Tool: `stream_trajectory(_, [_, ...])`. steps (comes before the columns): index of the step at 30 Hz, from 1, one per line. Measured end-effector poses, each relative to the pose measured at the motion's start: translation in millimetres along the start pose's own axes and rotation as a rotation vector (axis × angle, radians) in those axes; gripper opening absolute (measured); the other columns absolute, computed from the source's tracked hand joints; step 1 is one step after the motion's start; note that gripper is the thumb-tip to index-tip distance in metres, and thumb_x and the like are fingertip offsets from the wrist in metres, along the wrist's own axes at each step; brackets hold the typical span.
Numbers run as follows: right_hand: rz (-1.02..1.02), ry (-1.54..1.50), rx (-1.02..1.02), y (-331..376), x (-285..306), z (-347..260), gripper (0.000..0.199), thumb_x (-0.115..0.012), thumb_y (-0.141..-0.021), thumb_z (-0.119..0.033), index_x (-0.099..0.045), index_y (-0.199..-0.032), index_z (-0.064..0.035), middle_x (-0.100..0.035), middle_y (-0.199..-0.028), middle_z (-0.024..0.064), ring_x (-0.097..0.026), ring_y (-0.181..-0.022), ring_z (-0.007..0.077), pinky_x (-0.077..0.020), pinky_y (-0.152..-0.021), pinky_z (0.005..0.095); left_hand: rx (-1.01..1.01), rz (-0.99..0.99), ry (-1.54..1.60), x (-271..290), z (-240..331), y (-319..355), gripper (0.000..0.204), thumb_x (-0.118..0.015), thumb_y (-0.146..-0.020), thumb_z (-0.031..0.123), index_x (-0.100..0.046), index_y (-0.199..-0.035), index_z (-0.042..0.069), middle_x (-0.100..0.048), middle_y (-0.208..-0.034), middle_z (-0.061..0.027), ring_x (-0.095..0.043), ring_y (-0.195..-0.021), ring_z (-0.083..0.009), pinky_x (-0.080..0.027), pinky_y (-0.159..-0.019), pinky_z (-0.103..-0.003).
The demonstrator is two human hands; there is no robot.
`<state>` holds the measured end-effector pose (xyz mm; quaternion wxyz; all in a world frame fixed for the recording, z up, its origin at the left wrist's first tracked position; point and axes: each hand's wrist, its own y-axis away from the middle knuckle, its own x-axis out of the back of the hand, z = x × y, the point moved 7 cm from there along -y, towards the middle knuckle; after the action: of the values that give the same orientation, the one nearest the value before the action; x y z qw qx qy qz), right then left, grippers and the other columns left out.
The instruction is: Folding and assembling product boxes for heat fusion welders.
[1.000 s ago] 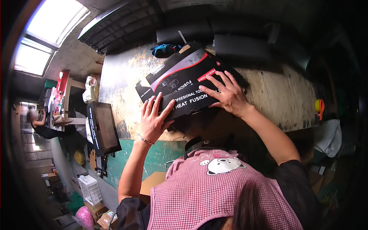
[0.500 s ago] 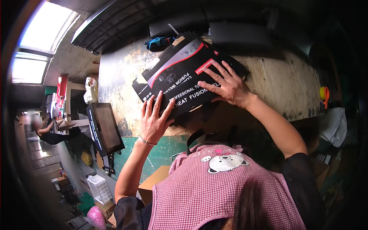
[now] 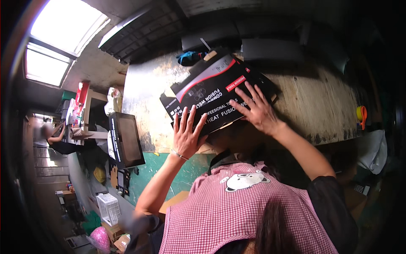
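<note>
A black printed cardboard box (image 3: 207, 91), with red and grey bands, lies at a slant on the worn wooden tabletop (image 3: 317, 101) in front of me. It looks low and flat, and cut tabs stick out along its left and far edges. My left hand (image 3: 187, 137) rests on its near left corner, fingers spread. Across its right part lies my right hand (image 3: 262, 113), also with fingers apart, pressing on the printed face. Neither hand is wrapped around anything. The palms cover some of the box's near edge.
Left of the table stands a black box with a window (image 3: 128, 139). Dark cartons (image 3: 270, 51) line the back, near a blue cloth (image 3: 190, 58). An orange tape dispenser (image 3: 361, 116) sits at the right edge, above a white bag (image 3: 372, 152). Another person (image 3: 63, 144) works far left.
The whole view has shifted, so the table and box appear farther right and slightly lower. Both hands stay spread on the box, with little movement relative to it.
</note>
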<state>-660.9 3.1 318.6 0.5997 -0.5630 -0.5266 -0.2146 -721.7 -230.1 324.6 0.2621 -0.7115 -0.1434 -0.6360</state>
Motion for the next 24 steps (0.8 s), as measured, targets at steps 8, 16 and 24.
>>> stream_trajectory(8, [0.470, -0.562, -0.557, 40, -21, -47, 0.008, -0.073, -0.091, -0.011, -0.068, -0.096, -0.0087, -0.057, -0.080, 0.0069, -0.059, -0.065, 0.0232, -0.0462, -0.056, 0.0326, 0.107, 0.038, 0.138, 0, 45, -52, 0.114, -0.082, -0.067, 0.054, -0.030, -0.160, 0.013, -0.023, -0.164, -0.0232, -0.020, -0.152, -0.0429, -0.010, -0.123, -0.060])
stream_trajectory(16, [0.019, -0.923, -1.004, 28, -35, -49, 0.011, -0.066, -0.099, -0.012, -0.062, -0.094, -0.0033, -0.066, -0.060, 0.0060, -0.059, -0.043, 0.0101, -0.0404, -0.040, 0.0266, 0.199, -0.007, 0.170, -3, 37, -63, 0.119, -0.082, -0.062, 0.059, -0.030, -0.160, 0.014, -0.016, -0.166, -0.0263, -0.013, -0.155, -0.0432, -0.006, -0.121, -0.063])
stream_trajectory(24, [0.406, -0.927, -0.934, 35, -27, -48, 0.007, -0.064, -0.098, -0.006, -0.062, -0.102, -0.0010, -0.074, -0.077, 0.0068, -0.070, -0.058, 0.0117, -0.0511, -0.050, 0.0243, 0.142, 0.086, 0.120, 4, 46, -55, 0.078, -0.079, -0.074, 0.046, -0.050, -0.146, 0.047, -0.040, -0.154, -0.0128, -0.039, -0.139, -0.0345, -0.019, -0.119, -0.058])
